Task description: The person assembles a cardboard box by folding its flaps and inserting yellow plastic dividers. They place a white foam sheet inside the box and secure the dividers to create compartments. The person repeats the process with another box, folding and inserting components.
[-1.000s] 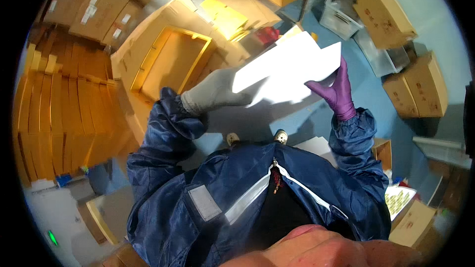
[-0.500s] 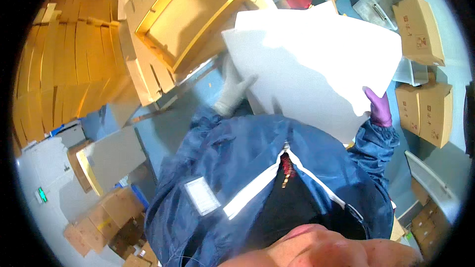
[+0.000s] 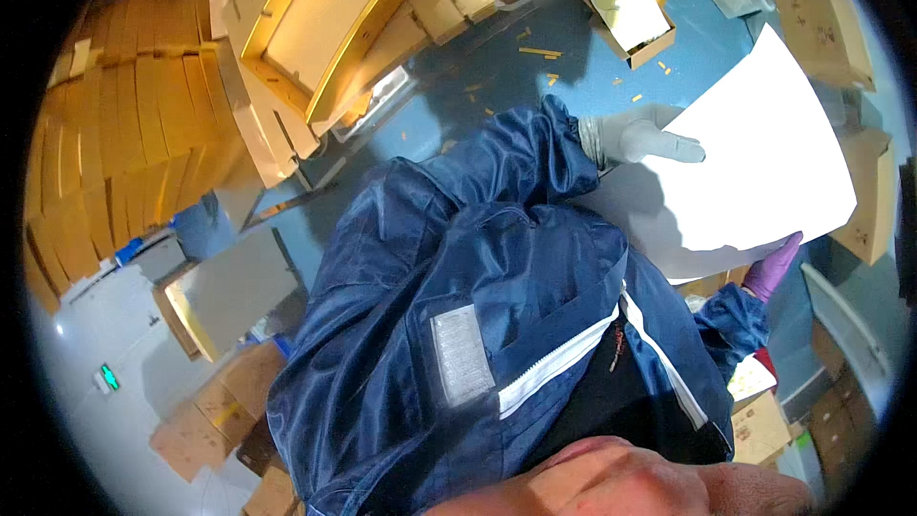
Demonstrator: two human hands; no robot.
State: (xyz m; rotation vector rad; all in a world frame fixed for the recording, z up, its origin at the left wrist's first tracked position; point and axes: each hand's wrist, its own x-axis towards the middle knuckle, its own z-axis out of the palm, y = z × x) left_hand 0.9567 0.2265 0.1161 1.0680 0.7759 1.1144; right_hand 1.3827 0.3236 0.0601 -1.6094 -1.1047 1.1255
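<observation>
I hold a large white sheet (image 3: 764, 153) out in front of me at the right of the view. My left hand (image 3: 638, 137), in a grey glove, grips the sheet's left edge with the thumb on top. My right hand (image 3: 770, 268), in a purple glove, pinches the lower right corner; most of that hand is hidden under the sheet. Both arms are in dark blue jacket sleeves (image 3: 497, 201).
An open cardboard box (image 3: 330, 14) with yellow-lit inner walls stands at top centre. Flat cardboard stacks (image 3: 105, 153) fill the left. A small box with round white pieces (image 3: 626, 5) sits on the blue floor (image 3: 497, 67). More cartons (image 3: 821, 0) line the right.
The view has swung: the sheet and both hands have shifted to the right of the picture, and the open box now lies up and left. Both hands still grip the sheet.
</observation>
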